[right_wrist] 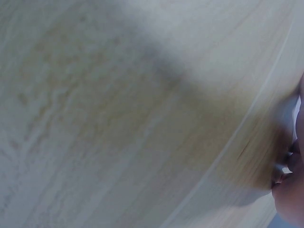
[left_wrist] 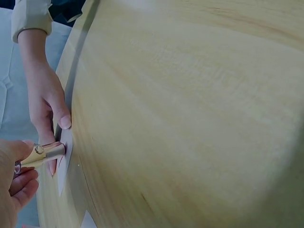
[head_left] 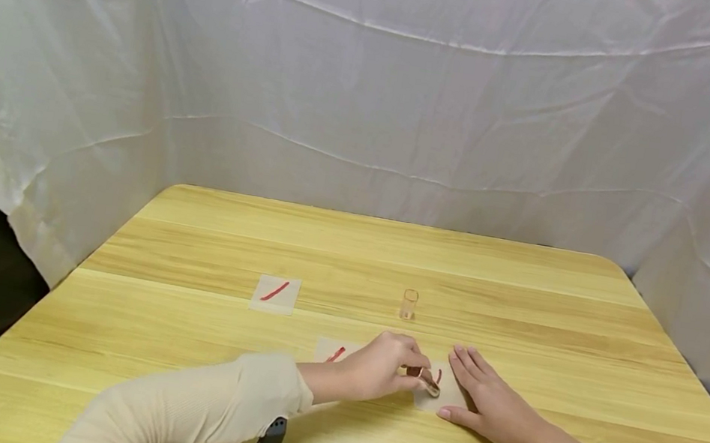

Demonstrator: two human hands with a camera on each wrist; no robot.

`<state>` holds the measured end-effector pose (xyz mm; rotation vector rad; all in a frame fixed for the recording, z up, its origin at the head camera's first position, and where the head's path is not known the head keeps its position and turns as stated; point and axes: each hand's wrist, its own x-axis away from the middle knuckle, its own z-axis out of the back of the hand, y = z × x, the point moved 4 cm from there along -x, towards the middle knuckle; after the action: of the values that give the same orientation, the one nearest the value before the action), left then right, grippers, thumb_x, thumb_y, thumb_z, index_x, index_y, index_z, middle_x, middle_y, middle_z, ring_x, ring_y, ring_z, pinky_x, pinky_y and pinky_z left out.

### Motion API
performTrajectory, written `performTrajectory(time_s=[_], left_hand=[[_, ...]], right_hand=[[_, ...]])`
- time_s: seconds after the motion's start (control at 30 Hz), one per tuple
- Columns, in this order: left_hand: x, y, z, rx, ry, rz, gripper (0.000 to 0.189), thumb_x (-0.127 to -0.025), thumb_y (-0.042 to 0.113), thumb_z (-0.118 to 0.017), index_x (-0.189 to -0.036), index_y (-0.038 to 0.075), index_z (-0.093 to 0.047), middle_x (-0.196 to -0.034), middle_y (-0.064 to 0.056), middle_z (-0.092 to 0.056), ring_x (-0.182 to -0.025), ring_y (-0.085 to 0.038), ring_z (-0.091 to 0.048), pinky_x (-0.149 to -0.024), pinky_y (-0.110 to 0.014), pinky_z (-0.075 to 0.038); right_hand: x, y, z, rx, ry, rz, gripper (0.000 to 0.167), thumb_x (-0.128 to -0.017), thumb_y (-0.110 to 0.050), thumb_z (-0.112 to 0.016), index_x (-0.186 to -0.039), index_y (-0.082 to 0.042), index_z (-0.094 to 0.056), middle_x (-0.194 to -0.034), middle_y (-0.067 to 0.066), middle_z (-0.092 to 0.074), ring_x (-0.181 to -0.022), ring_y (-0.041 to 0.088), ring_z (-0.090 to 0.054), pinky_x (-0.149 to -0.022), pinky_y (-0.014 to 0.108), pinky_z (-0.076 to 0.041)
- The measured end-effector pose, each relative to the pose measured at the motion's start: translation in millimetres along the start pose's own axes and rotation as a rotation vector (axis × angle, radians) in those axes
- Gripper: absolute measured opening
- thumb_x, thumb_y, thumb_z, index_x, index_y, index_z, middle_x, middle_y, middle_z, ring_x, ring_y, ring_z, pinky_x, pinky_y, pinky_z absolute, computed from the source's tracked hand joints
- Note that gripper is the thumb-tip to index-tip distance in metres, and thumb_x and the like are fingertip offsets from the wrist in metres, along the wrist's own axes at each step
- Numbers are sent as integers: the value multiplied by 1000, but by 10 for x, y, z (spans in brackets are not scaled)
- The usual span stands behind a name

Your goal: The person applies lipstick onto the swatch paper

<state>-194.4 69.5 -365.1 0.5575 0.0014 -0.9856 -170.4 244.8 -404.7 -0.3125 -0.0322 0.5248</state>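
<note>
My left hand (head_left: 384, 366) pinches a shiny rose-gold lipstick tube (head_left: 425, 377) between thumb and fingers. The tube tilts down to a small white paper (head_left: 449, 397), where a short red mark shows beside it. In the left wrist view, the lipstick (left_wrist: 51, 151) points at the paper (left_wrist: 66, 164), its tip close to or on the surface; contact is hard to tell. My right hand (head_left: 491, 406) lies flat with fingers extended, pressing on the paper's right edge. The right wrist view catches only a blurred part of the right hand (right_wrist: 290, 199) at its edge.
A second paper (head_left: 327, 346) with a red stroke lies partly under my left forearm. Farther left is a third paper (head_left: 258, 299), also marked with a red line. A small clear cap (head_left: 408, 306) stands upright behind the hands on the wooden table (head_left: 188, 243). White cloth hangs around.
</note>
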Motion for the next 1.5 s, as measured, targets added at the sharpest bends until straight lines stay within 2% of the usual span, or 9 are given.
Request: performTrajectory(time_s=[0.33,0.63,1.0,1.1,1.27,1.5], left_hand=[[41,20,-5,12,-12,-5,23,-84,16,-68,-103,4,-70,-91,-4,-69,-81,-3,-61,-69,-3,-45],[75,37,1,50,11,-55,17,-83,14,-69,-97,5,-71,-87,-5,-69,-76,-5,-60,-67,-5,-47],[103,25,-9,61,12,-49,14,-83,14,-69,-95,6,-71,-85,-3,-69,-75,-3,-58,-68,-4,-46],[108,0,2,92,30,-8,14,-83,13,-69,-96,6,-71,-86,-3,-69,-75,-1,-57,-68,-5,-47],[110,-88,33,236,92,94,16,-83,11,-69,-96,3,-70,-89,-6,-71,-78,-4,-63,-72,-6,-48],[129,-198,72,396,170,180,16,-82,10,-70,-94,1,-68,-88,-9,-71,-78,-11,-66,-71,-10,-50]], right_hand=[[10,-4,2,8,-6,-10,83,-85,-54,-56,-137,8,-37,-146,26,-31,-134,47,-26,-105,57,-30],[10,-3,0,12,-16,-10,82,-86,-53,-56,-137,8,-36,-146,26,-30,-134,47,-25,-105,57,-29],[5,-7,-7,17,-13,-7,82,-86,-53,-56,-137,9,-36,-146,26,-30,-134,47,-25,-105,57,-29],[4,-10,-8,22,-12,-5,82,-86,-52,-56,-137,9,-36,-146,26,-30,-134,47,-25,-105,57,-29],[1,-21,-1,26,-8,-3,82,-86,-53,-56,-137,8,-37,-146,26,-31,-134,46,-27,-105,57,-29],[-1,-17,2,39,-12,2,81,-86,-53,-56,-136,9,-38,-145,26,-32,-134,46,-27,-105,56,-30]])
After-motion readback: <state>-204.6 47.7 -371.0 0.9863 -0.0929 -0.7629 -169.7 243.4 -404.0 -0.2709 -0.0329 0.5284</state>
